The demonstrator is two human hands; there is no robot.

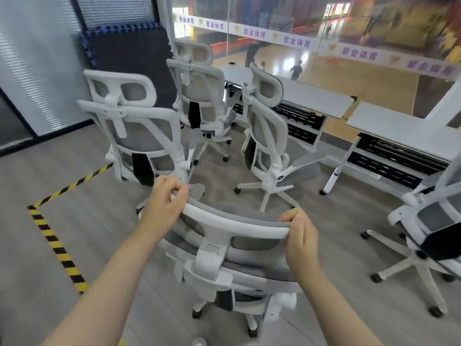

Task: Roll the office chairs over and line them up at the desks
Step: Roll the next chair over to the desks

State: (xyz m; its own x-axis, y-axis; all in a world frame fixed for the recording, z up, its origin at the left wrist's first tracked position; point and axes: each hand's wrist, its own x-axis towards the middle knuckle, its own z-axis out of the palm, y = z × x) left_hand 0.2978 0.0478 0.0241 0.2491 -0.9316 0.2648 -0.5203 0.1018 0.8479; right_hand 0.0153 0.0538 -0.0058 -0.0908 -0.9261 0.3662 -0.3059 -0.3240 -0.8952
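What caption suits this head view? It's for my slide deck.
Both hands, left hand and right hand, grip a white mesh office chair's headrest facing three more chairs and two desks.

There is only one view, from a wide-angle camera worn on the person's head, so no part of the scene is shared with a second view. It looks forward and down over both forearms, very near to the left hand [164, 201] and the right hand [300, 236] on the headrest [234, 221] of the closest chair. Farther ahead it faces the other chairs, the white worktop [311, 96] and the glass wall [349, 33]; straight lines bend at the picture's edges.
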